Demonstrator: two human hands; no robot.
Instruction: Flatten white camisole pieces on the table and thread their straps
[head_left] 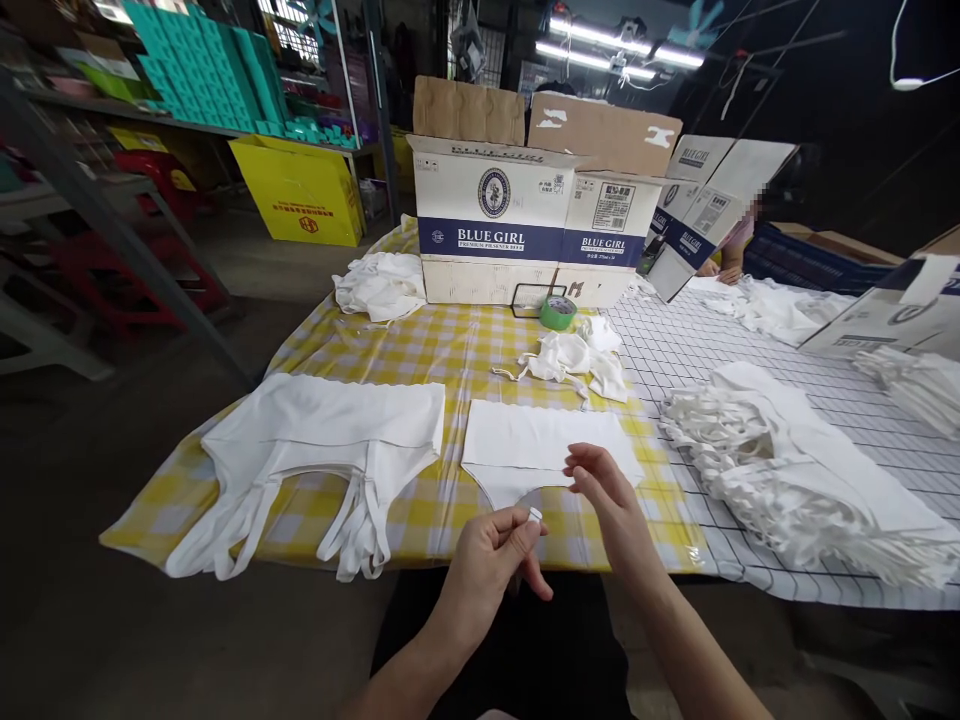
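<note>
My left hand (491, 560) is closed just past the table's near edge. A small white piece (535, 514) sticks up between its thumb and forefinger; its kind is too small to make out. To the right, my right hand (611, 500) is raised with fingers apart and nothing in them. It hangs over the lower right part of a white garment (536, 435) spread flat, with a scalloped top edge. Left of that lies a pile of white strapped garments (322, 420), their straps hanging toward the table's near edge.
Crumpled white pieces (574, 360), a green tape roll (558, 312) and a large carton (491, 235) stand farther back on the checked tablecloth (405, 350). A thick stack of white garments (810, 470) lies at right. Another person's hand (729, 274) shows behind the cartons.
</note>
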